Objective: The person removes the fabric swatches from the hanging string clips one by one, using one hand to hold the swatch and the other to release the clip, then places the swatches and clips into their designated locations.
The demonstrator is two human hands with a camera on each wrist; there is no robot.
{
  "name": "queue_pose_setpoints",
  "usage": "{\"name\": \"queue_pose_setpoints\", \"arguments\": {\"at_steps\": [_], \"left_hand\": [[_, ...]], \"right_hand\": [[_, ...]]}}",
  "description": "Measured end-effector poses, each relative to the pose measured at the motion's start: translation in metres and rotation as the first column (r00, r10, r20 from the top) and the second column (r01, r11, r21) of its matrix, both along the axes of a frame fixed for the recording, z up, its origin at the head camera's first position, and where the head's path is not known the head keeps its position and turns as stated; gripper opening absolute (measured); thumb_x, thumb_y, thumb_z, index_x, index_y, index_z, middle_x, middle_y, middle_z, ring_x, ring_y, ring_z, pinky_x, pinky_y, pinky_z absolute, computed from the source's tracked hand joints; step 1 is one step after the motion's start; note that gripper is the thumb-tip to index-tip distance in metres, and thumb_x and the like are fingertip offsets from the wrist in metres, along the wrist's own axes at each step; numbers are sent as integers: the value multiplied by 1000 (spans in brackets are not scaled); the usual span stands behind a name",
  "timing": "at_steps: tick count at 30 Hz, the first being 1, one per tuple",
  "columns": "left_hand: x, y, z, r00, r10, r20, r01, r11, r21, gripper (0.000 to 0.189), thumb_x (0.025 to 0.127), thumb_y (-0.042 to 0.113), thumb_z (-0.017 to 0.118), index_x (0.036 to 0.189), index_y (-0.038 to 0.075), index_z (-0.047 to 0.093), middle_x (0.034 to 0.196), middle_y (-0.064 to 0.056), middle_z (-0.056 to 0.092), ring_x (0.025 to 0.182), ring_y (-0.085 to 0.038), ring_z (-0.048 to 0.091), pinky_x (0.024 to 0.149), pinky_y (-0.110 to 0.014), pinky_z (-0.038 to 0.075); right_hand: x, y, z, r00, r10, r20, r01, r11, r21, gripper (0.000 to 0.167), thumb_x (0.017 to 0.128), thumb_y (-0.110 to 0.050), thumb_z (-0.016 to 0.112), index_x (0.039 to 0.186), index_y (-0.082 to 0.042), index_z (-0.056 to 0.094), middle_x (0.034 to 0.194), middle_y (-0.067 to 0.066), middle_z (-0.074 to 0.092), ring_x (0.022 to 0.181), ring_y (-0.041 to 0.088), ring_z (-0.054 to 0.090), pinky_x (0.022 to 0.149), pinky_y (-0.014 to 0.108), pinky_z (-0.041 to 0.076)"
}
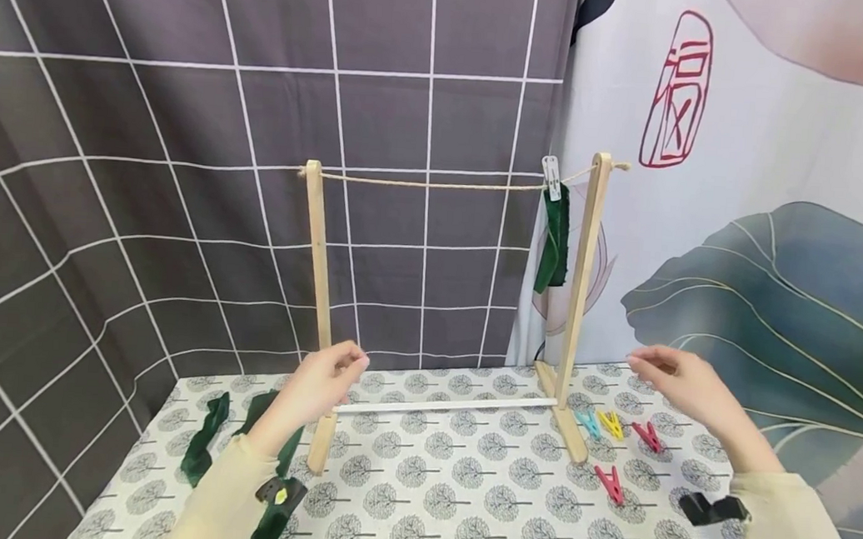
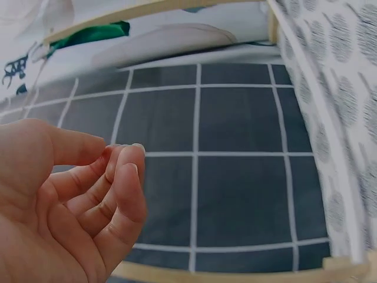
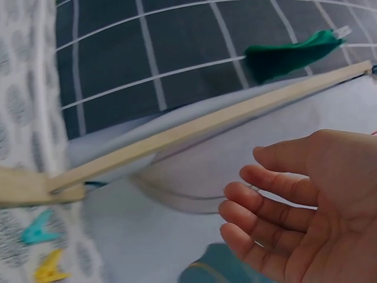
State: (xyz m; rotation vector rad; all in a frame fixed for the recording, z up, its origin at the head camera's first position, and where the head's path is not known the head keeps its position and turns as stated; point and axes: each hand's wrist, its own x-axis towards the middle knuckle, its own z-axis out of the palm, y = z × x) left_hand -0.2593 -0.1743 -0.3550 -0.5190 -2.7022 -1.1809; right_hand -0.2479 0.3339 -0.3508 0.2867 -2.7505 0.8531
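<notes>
My left hand [image 1: 324,383] hovers by the left post, fingers loosely curled and thumb near the index fingertip, with nothing between them in the left wrist view. At the right, my right hand [image 1: 682,383] is raised beyond the right post, its fingers relaxed and bent, holding nothing. A dark green cloth [image 1: 554,240] hangs from the string [image 1: 430,184] beside the right post, held by a white clothespin [image 1: 551,178]. Below the right hand lie a turquoise clothespin [image 1: 588,424], a yellow clothespin [image 1: 611,425] and two red clothespins [image 1: 648,437].
Two wooden posts [image 1: 578,296] on flat feet carry the string, joined low down by a white rod [image 1: 444,405]. On the tree-print tablecloth [image 1: 453,496], crumpled green cloth [image 1: 203,441] lies at the left, partly behind my left forearm. A dark checked curtain [image 1: 388,33] hangs behind.
</notes>
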Motion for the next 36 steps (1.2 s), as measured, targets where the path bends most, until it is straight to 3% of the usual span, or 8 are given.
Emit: {"name": "queue_pose_setpoints", "arguments": {"at_steps": [9,13,18,21,29,36], "left_hand": [[-7,28,35,994,-70,-89,70,998,-1,17,105,27,56,109,15,67,86,2,66,56,-15,62,57,-33,51],[-12,40,50,986,-100,-131,103,995,18,15,104,25,57,106,13,67,85,1,67,55,-16,64,56,-33,51],[-17,57,66,979,-127,-158,134,990,32,15,104,24,58,105,13,67,87,-1,69,58,-18,66,56,-32,52],[-20,67,76,975,-142,-174,151,988,39,15,104,24,57,105,13,67,88,-1,69,58,-16,65,57,-31,54],[-27,96,102,953,-187,-237,212,973,86,14,103,21,59,104,10,67,85,-6,69,69,-22,68,63,-30,56],[-38,132,116,932,-201,-302,240,966,97,16,102,21,60,105,8,69,91,-2,72,80,-13,67,68,-29,51]], "right_hand": [[1,-6,56,994,-34,-102,31,999,-31,45,104,-40,55,129,-3,62,118,25,67,106,42,63,82,56,50],[3,-12,81,985,-59,-160,55,998,-29,47,103,-44,56,129,-5,63,118,24,69,106,39,64,84,57,47],[7,-20,109,968,-74,-238,67,997,-38,44,101,-44,58,127,-10,67,116,19,71,94,-3,59,84,43,46],[8,-26,123,959,-64,-275,52,997,-52,41,101,-43,59,126,-12,68,116,17,71,87,-16,50,81,34,42],[4,-49,159,943,-23,-332,-4,997,-80,39,101,-43,60,123,-13,70,115,15,71,85,-4,59,73,24,43],[-10,-67,186,927,-10,-375,-41,991,-127,40,101,-41,61,125,-10,70,118,15,71,82,-3,63,75,22,43]]}}
